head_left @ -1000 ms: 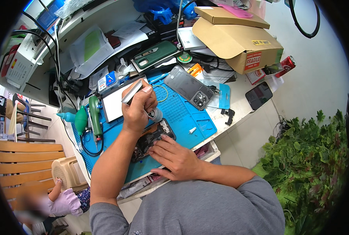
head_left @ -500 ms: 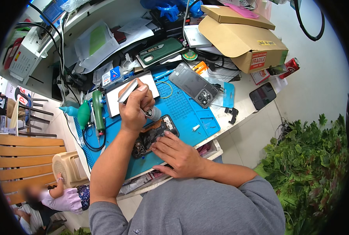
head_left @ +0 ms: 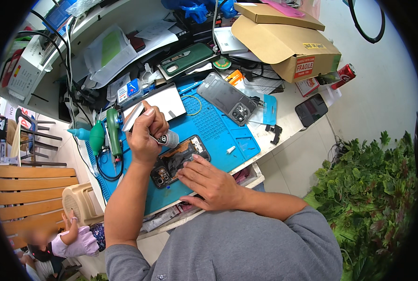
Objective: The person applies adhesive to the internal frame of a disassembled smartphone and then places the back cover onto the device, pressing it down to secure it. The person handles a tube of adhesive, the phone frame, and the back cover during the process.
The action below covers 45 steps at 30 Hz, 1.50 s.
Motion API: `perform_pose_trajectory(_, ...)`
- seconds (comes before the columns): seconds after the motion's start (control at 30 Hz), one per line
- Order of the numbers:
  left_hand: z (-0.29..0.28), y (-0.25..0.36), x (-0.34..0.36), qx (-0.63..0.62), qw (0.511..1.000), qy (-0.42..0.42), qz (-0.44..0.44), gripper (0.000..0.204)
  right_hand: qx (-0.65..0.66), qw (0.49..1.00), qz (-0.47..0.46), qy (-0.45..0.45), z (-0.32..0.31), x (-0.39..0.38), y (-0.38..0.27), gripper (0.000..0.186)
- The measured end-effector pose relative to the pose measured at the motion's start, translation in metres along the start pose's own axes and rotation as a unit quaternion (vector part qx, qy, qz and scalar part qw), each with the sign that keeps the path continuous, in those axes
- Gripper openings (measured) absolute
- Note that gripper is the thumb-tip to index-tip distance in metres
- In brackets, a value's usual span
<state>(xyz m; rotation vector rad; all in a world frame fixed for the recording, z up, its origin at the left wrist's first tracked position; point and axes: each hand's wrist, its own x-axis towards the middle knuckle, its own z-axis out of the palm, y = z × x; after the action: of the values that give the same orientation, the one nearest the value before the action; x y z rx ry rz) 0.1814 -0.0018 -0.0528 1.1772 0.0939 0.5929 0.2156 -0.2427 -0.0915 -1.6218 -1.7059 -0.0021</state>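
Note:
My left hand (head_left: 145, 133) is closed in a fist round a silver tool with a grey round end (head_left: 170, 138). The silver part juts out above the fist; its kind is unclear, since the fingers hide its middle. Close under the grey end lies an opened phone (head_left: 175, 161), its dark inside and orange-brown parts facing up. My right hand (head_left: 209, 183) is open, its fingers stretched out together and resting on the phone's near right edge, with the thumb apart. The phone lies on a blue work mat (head_left: 209, 126).
Behind the phone are a white-topped box (head_left: 173, 100) and a grey phone (head_left: 227, 99). A green electric screwdriver (head_left: 114, 133) and a green air blower (head_left: 96, 136) stand at left. Farther right lie a black phone (head_left: 311, 111) and a cardboard box (head_left: 284, 44). A child (head_left: 75, 241) is beside a beige stool (head_left: 80, 203).
My left hand has shifted slightly left with the silver tool in it. My right hand stays on the opened phone. The whole view has shifted a little, and the child's arms have moved.

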Motion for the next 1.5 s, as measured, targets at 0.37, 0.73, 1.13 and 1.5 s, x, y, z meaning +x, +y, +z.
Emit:
perform_pose_trajectory(0.37,-0.01,0.004,-0.008,0.005,1.0,0.001,-0.004,0.03,0.002,1.0,-0.003,-0.003,-0.001,0.001,0.0,0.059)
perform_pose_trajectory(0.73,-0.022,0.017,-0.021,0.005,1.0,0.015,0.009,0.028,-0.002,1.0,-0.001,-0.005,0.001,0.001,-0.001,0.058)
perform_pose_trajectory(1.13,-0.038,0.027,-0.035,0.0,0.997,0.069,0.014,0.028,-0.004,1.0,0.003,-0.002,0.003,-0.001,0.0,0.059)
perform_pose_trajectory(1.5,-0.061,0.037,-0.054,-0.013,0.995,0.089,0.037,0.027,-0.004,1.0,0.011,-0.011,0.003,0.001,-0.001,0.06)
